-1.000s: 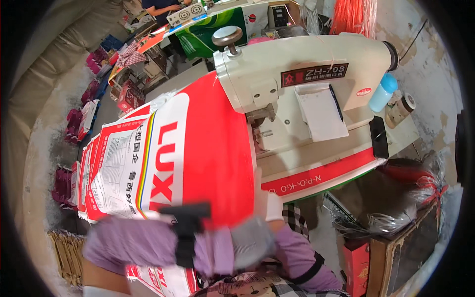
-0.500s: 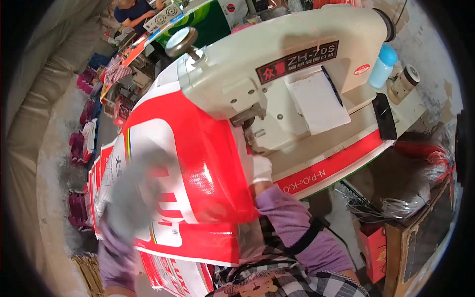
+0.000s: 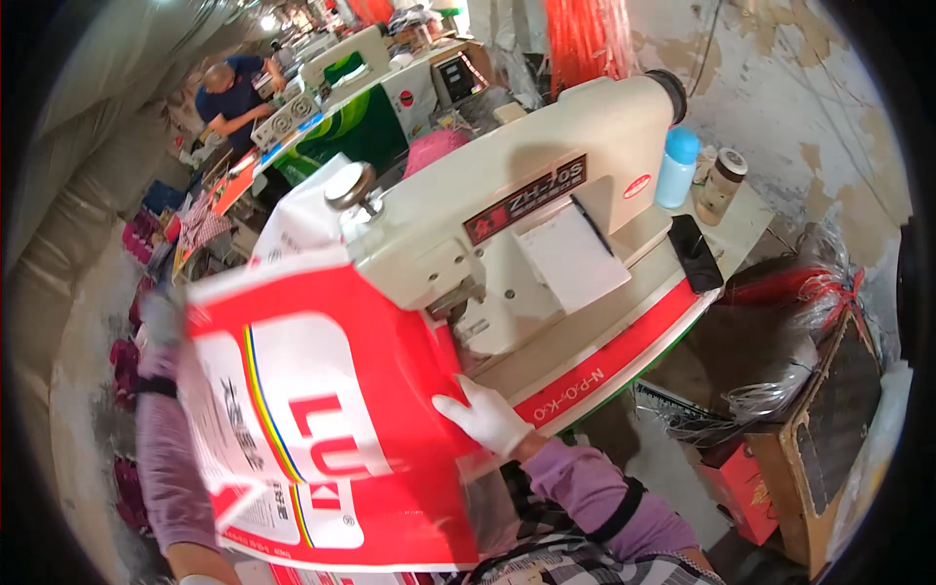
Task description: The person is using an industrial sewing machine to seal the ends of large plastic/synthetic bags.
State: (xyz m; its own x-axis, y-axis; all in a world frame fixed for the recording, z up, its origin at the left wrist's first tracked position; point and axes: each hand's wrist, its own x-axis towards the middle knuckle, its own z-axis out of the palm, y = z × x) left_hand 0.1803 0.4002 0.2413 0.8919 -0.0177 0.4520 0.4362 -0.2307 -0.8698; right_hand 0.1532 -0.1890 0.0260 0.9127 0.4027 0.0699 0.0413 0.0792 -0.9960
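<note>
Spread between both hands' fingers, red-and-white sack (image 3: 409, 336), seemingly partway through handling, not yet clear of the machine; no finished seam to be made out; touching its right side with right hand (image 3: 490, 419), thumb parted from fingers, hold impossible to tell; at its left edge, left hand (image 3: 162, 318), grip lost in blur; beyond right fingertips, sewing machine (image 3: 531, 161), hiding stitching point.

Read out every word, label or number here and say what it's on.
I won't repeat wording, but print stands here:
Sack: big red letters, dark characters; fine print too small.
Machine: pale characters on a dark plate; oval sticker too small to read.
Red strip: pale letters.
</note>
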